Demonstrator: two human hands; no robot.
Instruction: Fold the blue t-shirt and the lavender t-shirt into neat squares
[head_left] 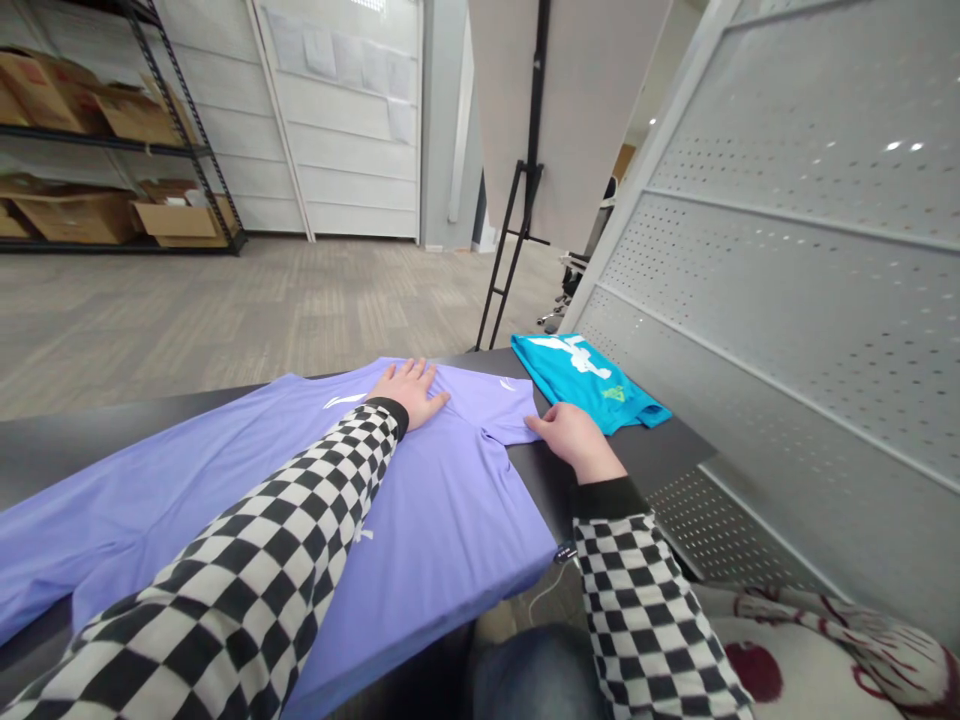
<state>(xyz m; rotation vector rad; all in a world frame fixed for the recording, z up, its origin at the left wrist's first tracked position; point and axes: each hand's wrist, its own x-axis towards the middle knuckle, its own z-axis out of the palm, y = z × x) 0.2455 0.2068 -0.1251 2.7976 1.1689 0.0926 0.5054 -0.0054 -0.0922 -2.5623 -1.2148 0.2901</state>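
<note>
A purple T-shirt [420, 500] lies spread flat across the black table [660, 450]. My left hand [411, 390] rests open and flat on the shirt near its collar, fingers stretched toward the far edge. My right hand [574, 437] sits at the tip of the shirt's right sleeve, fingers curled and pinching the sleeve's edge. Both arms wear black-and-white checked sleeves. A folded teal shirt [589, 380] with a white print lies on the table's far right corner, just beyond my right hand.
A white perforated panel [787, 280] stands along the right side of the table. A black stand [517, 220] holding a board rises behind the table. Metal shelves with cardboard boxes [112, 150] line the far left wall. A white-and-red patterned cloth [825, 650] lies at the lower right.
</note>
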